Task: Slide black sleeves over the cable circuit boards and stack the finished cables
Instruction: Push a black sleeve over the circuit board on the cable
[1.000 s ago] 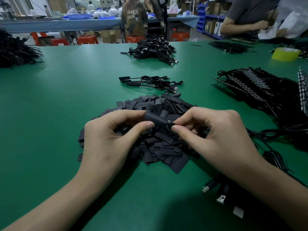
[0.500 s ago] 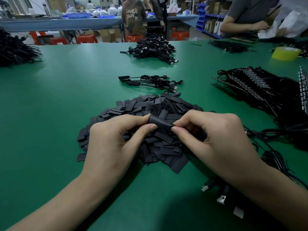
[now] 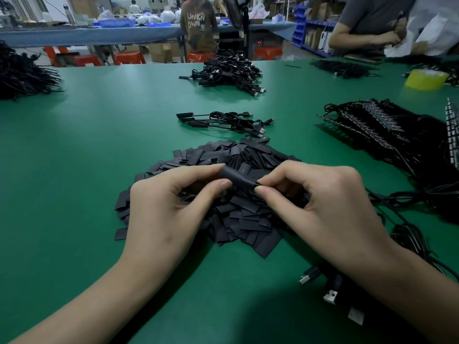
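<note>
Your left hand (image 3: 164, 207) pinches the left end of a matte black tubular sleeve (image 3: 238, 178) between thumb and forefinger, at the centre of the frame. Your right hand (image 3: 323, 207) pinches its right end the same way, with the other fingers curled under. The sleeve is puffed into a rounded tube and held just above a loose heap of flat, dull black sleeve pieces (image 3: 243, 219) with square-cut ends. You cannot tell whether a circuit board sits inside it.

The heap lies on a smooth green table mat (image 3: 87, 150). Above it in the frame, a small stack of sleeved black cables (image 3: 223, 121) lies with glossy coiled leads and metal plugs. Higher still sits a larger tangled pile of black cables (image 3: 228, 70).

At the right edge, rows of thin black cables with bare circuit boards (image 3: 372, 127) lie fanned in lines. A yellow tape roll (image 3: 426, 79) rests at upper right. Silver USB plugs (image 3: 308, 278) show at lower right, beside your right forearm.

At top centre, a person's brown shirt (image 3: 197, 23) reads "UNKN OWN" in pale letters.
</note>
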`<action>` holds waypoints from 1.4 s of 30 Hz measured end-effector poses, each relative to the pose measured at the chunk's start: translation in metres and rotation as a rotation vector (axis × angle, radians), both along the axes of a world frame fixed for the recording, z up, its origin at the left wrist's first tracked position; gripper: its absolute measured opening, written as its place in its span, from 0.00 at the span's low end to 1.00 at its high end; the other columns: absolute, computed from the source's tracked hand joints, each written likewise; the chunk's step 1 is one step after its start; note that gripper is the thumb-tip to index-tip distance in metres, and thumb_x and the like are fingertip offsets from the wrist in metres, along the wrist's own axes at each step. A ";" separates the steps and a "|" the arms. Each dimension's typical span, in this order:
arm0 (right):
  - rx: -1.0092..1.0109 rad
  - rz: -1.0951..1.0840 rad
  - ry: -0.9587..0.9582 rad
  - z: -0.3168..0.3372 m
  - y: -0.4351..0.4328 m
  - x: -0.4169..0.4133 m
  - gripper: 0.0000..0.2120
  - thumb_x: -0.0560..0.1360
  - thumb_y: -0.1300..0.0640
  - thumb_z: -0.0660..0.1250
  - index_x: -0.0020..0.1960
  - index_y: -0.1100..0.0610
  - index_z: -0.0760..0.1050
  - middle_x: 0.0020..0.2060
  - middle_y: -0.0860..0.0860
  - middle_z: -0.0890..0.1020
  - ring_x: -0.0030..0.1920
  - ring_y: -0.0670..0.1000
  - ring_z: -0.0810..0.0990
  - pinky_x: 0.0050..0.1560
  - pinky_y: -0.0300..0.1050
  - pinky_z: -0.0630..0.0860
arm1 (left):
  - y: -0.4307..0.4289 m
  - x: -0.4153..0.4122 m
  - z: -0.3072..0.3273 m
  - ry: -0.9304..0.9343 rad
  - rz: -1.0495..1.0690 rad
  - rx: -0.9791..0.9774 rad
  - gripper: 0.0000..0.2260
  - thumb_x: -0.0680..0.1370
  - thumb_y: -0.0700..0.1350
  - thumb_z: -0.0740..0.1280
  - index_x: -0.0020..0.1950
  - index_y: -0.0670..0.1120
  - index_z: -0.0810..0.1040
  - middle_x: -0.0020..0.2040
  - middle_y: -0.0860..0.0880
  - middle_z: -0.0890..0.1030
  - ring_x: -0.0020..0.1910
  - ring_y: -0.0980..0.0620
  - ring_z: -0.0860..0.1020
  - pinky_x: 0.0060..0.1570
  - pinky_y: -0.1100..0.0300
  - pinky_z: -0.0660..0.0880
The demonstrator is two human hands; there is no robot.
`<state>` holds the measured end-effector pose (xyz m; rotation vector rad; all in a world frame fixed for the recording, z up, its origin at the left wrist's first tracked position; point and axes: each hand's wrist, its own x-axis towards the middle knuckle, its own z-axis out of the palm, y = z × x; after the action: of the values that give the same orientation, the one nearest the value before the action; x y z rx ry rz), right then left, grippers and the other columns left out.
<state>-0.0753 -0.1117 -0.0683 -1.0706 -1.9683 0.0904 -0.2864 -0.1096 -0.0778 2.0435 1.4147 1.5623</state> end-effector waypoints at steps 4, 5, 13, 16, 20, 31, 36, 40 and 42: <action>-0.027 -0.025 -0.010 0.001 0.000 0.002 0.03 0.75 0.55 0.76 0.45 0.50 0.83 0.31 0.41 0.81 0.33 0.44 0.79 0.34 0.35 0.73 | -0.001 0.002 -0.001 -0.099 -0.073 -0.062 0.07 0.74 0.52 0.72 0.50 0.60 0.84 0.43 0.67 0.85 0.43 0.69 0.82 0.46 0.75 0.74; -0.029 -0.030 -0.008 0.001 0.001 0.002 0.03 0.75 0.55 0.76 0.44 0.50 0.83 0.31 0.41 0.81 0.33 0.44 0.80 0.35 0.36 0.73 | -0.001 0.002 -0.001 -0.130 -0.100 -0.094 0.06 0.74 0.53 0.71 0.50 0.59 0.85 0.43 0.65 0.85 0.42 0.67 0.83 0.45 0.74 0.75; -0.040 -0.039 -0.019 0.002 0.001 0.003 0.03 0.75 0.55 0.76 0.44 0.51 0.83 0.31 0.42 0.82 0.34 0.45 0.80 0.36 0.39 0.73 | -0.001 0.003 -0.003 -0.001 -0.044 -0.060 0.06 0.78 0.50 0.72 0.49 0.53 0.88 0.41 0.65 0.85 0.43 0.70 0.82 0.44 0.75 0.74; -0.023 -0.053 -0.039 0.003 0.001 0.002 0.03 0.75 0.55 0.76 0.43 0.50 0.83 0.31 0.43 0.82 0.33 0.45 0.80 0.36 0.40 0.73 | 0.000 0.003 -0.004 0.161 0.018 0.032 0.07 0.79 0.49 0.72 0.52 0.51 0.88 0.47 0.62 0.86 0.47 0.67 0.83 0.48 0.66 0.78; -0.028 -0.070 -0.048 0.002 0.001 0.002 0.03 0.75 0.55 0.76 0.43 0.50 0.82 0.30 0.44 0.81 0.32 0.45 0.79 0.34 0.42 0.73 | 0.002 0.003 -0.006 0.262 0.038 0.087 0.10 0.79 0.50 0.70 0.54 0.49 0.88 0.50 0.58 0.87 0.48 0.63 0.84 0.49 0.61 0.80; -0.356 0.081 -0.237 0.027 0.007 0.019 0.13 0.71 0.37 0.71 0.47 0.45 0.82 0.36 0.40 0.84 0.37 0.38 0.81 0.37 0.32 0.73 | 0.011 -0.001 0.001 -0.693 -0.351 -0.429 0.05 0.71 0.46 0.73 0.43 0.48 0.88 0.40 0.43 0.87 0.38 0.52 0.86 0.41 0.66 0.80; -0.399 0.129 -0.244 0.032 0.014 0.031 0.08 0.75 0.47 0.67 0.47 0.46 0.84 0.39 0.39 0.85 0.39 0.42 0.83 0.36 0.31 0.70 | 0.010 -0.003 -0.001 -0.683 -0.348 -0.406 0.05 0.73 0.46 0.72 0.43 0.47 0.87 0.41 0.43 0.87 0.39 0.51 0.86 0.41 0.66 0.80; -0.264 0.035 -0.118 0.048 0.018 0.037 0.09 0.76 0.49 0.66 0.50 0.45 0.85 0.35 0.40 0.85 0.37 0.41 0.84 0.42 0.40 0.80 | 0.010 -0.007 -0.006 -0.427 -0.277 -0.297 0.07 0.77 0.49 0.70 0.50 0.49 0.86 0.43 0.49 0.88 0.42 0.52 0.86 0.43 0.67 0.79; -0.185 -0.037 -0.124 0.062 0.027 0.038 0.09 0.77 0.50 0.67 0.53 0.46 0.85 0.33 0.41 0.85 0.35 0.39 0.84 0.39 0.38 0.81 | 0.010 -0.007 -0.009 -0.267 -0.223 -0.241 0.06 0.79 0.51 0.70 0.53 0.52 0.85 0.43 0.54 0.87 0.43 0.54 0.86 0.44 0.64 0.80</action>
<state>-0.0368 -0.0849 -0.0064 -1.2580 -2.0809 0.1927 -0.2936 -0.0999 -0.0868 1.7145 1.1690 1.4312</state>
